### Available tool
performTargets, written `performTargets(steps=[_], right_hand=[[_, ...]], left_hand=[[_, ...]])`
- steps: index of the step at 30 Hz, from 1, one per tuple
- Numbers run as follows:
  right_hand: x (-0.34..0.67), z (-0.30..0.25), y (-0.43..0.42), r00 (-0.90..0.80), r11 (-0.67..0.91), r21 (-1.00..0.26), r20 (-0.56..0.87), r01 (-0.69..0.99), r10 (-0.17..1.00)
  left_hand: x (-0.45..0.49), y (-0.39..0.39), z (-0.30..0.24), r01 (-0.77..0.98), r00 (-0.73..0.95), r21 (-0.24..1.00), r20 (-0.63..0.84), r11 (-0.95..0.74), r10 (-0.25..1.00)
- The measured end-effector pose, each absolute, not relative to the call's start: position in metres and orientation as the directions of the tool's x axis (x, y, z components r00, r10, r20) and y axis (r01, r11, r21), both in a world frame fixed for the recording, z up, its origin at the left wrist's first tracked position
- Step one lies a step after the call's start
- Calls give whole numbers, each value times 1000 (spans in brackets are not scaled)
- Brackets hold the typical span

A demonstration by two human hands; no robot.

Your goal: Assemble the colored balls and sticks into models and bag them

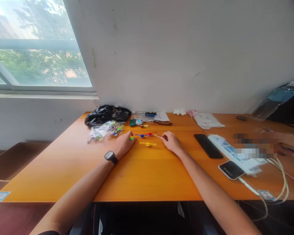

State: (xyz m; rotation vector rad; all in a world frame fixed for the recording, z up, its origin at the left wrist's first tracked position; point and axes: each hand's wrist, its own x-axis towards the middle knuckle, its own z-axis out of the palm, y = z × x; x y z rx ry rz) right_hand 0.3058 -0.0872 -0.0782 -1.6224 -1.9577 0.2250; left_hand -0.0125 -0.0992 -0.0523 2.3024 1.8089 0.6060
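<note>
My left hand (123, 143) rests on the wooden table, its fingers closed around a small green plastic piece (131, 138). A watch is on that wrist. Opposite it, my right hand (171, 141) pinches a thin white stick-like piece (158, 136) that points left from the fingertips. Between the hands lie a blue plastic piece with thin arms (142, 136), a similar red piece (150, 134) partly behind it, and a yellow one (148, 144) closer to me. The rest of what each hand grips is hidden by the fingers.
Behind my left hand are a clear bag of colourful parts (105, 130) and a black plastic bag (107, 115). A screwdriver (150, 114) lies near the wall. On the right are a black phone (208, 146), a power strip (225, 147), a charging phone (231, 170) and another person's hand (289, 143).
</note>
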Motion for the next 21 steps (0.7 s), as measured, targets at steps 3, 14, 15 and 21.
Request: performTargets(steps=[3,14,15,21], right_hand=[[304,-82,-87,-110,272,-481,339,834,934],[299,-75,-90,-121,354,-449,469,821,875],[299,-75,-90,-110,358,-451,488,818,866],[299,-76,-91,-53,318,-499,476,806,878]], left_hand=[[-13,-98,-54,881,213,380,211,-281,954],[-11,-93,-58,887,157,366,334,-282,929],[-11,-93,-58,885,148,365,368,-288,918],[-7,-98,-54,795,163,453,482,-404,861]])
